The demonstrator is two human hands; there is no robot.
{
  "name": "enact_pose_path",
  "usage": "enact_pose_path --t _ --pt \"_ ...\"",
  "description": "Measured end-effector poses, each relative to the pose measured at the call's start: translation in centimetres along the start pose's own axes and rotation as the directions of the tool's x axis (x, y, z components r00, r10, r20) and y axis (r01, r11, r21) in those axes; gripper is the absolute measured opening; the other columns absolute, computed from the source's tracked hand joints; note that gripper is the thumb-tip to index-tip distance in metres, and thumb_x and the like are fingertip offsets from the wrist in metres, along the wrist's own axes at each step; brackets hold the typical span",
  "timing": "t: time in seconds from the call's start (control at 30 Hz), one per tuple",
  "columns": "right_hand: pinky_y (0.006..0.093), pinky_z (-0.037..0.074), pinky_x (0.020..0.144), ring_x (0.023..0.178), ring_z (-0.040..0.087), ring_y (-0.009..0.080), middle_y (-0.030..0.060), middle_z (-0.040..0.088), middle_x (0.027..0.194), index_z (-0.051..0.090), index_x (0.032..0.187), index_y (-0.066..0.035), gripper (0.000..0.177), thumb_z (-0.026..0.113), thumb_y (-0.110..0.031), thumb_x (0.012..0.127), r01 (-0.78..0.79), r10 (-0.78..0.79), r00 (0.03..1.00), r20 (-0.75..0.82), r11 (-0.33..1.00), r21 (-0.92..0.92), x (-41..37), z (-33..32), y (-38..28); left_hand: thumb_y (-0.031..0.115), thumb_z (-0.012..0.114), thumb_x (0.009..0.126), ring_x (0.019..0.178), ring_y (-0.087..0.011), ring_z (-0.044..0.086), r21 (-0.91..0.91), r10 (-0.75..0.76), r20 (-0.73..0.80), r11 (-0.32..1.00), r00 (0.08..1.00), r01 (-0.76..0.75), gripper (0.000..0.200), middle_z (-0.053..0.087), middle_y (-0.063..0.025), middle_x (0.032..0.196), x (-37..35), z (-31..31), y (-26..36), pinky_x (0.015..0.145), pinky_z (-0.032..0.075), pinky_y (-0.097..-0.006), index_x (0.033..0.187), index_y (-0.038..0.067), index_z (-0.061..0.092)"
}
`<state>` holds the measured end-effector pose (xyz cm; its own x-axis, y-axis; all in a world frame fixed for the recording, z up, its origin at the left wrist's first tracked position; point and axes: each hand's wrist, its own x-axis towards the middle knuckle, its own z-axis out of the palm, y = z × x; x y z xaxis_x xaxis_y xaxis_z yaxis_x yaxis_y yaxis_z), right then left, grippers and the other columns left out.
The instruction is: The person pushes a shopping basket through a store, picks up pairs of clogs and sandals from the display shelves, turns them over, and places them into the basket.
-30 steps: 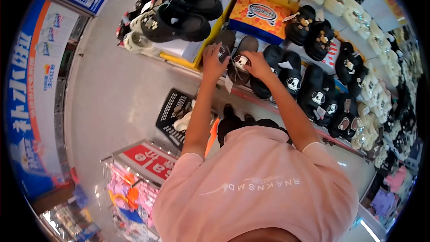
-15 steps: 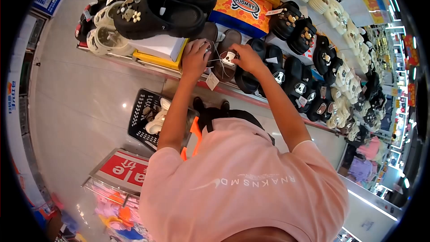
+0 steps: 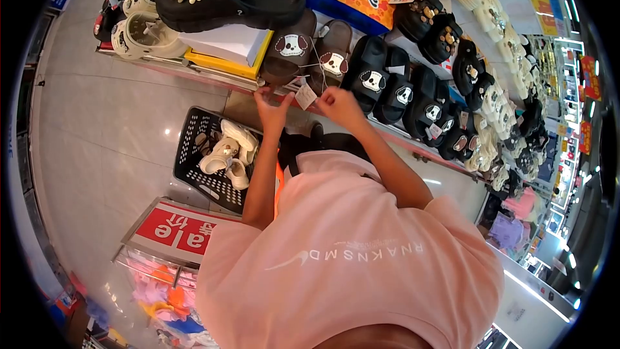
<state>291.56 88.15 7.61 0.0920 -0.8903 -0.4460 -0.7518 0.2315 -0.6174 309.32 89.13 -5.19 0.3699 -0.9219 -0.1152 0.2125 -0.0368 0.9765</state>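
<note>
On the left, cream clogs lie in a black basket, and to the right of it the left hand has its thumb and finger spread apart near the near end of the left brown slipper. That slipper and the right brown slipper, each bearing a white dog face, lie side by side just beyond the hands, with a white tag between the two hands. The right hand, fingers curled, is just beside the tag, though I cannot tell whether it grips anything, and black slippers stand farther right.
</note>
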Motion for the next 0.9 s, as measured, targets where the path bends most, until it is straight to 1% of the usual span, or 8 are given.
enact_pose_path --t 0.03,0.1,0.2,0.37,0.47,0.57,0.67,0.9 --pt "0.0367 0.054 0.058 0.078 0.067 0.0218 0.0128 0.066 0.089 0.061 0.103 -0.002 0.035 0.077 -0.023 0.080 -0.110 0.104 0.994 0.046 0.983 0.146 -0.5 1.7 1.1 0.014 0.083 0.078 0.097 -0.0156 0.057 -0.208 -0.063 0.009 0.976 0.998 0.063 0.040 0.058 -0.0090 0.105 -0.1 0.6 0.1 0.081 0.048 -0.0304 0.101 0.002 0.053" --pt "0.0356 0.056 0.064 0.079 0.065 0.0182 0.0109 0.065 0.093 0.059 0.109 -0.002 0.044 0.079 -0.028 0.080 -0.324 0.275 0.945 0.176 0.854 0.407 -1.0 5.1 3.3 0.013 0.082 0.079 0.089 -0.0141 0.059 -0.097 -0.144 0.056 0.984 0.988 0.149 0.034 0.060 -0.0071 0.097 0.6 0.1 -0.8 0.077 0.048 -0.0287 0.097 0.001 0.055" --pt "0.0353 0.057 0.073 0.081 0.061 0.0165 0.0082 0.060 0.096 0.055 0.115 -0.003 0.051 0.080 -0.032 0.081 -0.417 0.337 0.908 0.249 0.676 0.608 0.4 7.1 4.2 0.012 0.082 0.079 0.076 -0.0113 0.060 0.046 -0.139 0.102 0.990 0.985 0.135 0.030 0.064 -0.0037 0.081 0.8 -0.1 0.9 0.071 0.049 -0.0263 0.092 -0.001 0.058" --pt "0.0297 0.051 0.073 0.082 0.058 0.0149 0.0023 0.057 0.086 0.060 0.099 -0.007 0.025 0.069 -0.027 0.088 -0.440 0.398 0.889 0.224 0.611 0.658 2.5 8.3 4.0 0.010 0.081 0.079 0.080 -0.0118 0.063 0.090 -0.146 0.017 0.986 0.989 0.143 0.039 0.066 -0.0055 0.085 0.3 1.1 2.5 0.073 0.051 -0.0270 0.105 -0.002 0.055" --pt "0.0304 0.051 0.074 0.079 0.058 0.0148 0.0008 0.056 0.083 0.060 0.099 -0.008 0.023 0.069 -0.026 0.087 -0.340 0.360 0.922 0.144 0.574 0.745 2.5 9.3 4.6 0.007 0.079 0.081 0.080 -0.0124 0.063 -0.169 -0.081 0.006 0.982 0.997 0.081 0.040 0.067 -0.0060 0.090 0.9 3.0 1.4 0.072 0.050 -0.0253 0.110 -0.002 0.052" --pt "0.0320 0.051 0.078 0.081 0.061 0.0159 0.0010 0.061 0.085 0.062 0.100 -0.010 0.019 0.067 -0.023 0.088 -0.293 0.388 0.912 0.131 0.394 0.871 1.9 9.2 3.6 0.011 0.078 0.083 0.077 -0.0113 0.062 -0.322 -0.221 0.041 0.920 0.974 0.222 0.037 0.066 -0.0045 0.089 0.5 3.9 2.3 0.072 0.051 -0.0255 0.109 0.000 0.054" --pt "0.0342 0.051 0.083 0.088 0.064 0.0183 0.0024 0.067 0.092 0.062 0.105 -0.009 0.018 0.064 -0.019 0.090 -0.438 0.286 0.874 0.394 0.111 0.892 2.5 9.0 4.0 0.016 0.076 0.086 0.072 -0.0102 0.061 -0.143 -0.481 0.074 0.862 0.874 0.486 0.031 0.065 -0.0030 0.086 0.0 2.9 3.7 0.066 0.050 -0.0237 0.106 0.002 0.057" --pt "0.0419 0.051 0.092 0.103 0.065 0.0239 0.0102 0.068 0.106 0.059 0.113 -0.004 0.026 0.057 -0.015 0.091 -0.423 0.250 0.893 0.374 0.181 0.888 2.0 7.1 2.0 0.016 0.073 0.088 0.067 -0.0101 0.065 -0.239 -0.570 0.240 0.750 0.786 0.617 0.028 0.068 -0.0046 0.082 -0.2 1.3 5.7 0.056 0.050 -0.0239 0.108 0.001 0.060"
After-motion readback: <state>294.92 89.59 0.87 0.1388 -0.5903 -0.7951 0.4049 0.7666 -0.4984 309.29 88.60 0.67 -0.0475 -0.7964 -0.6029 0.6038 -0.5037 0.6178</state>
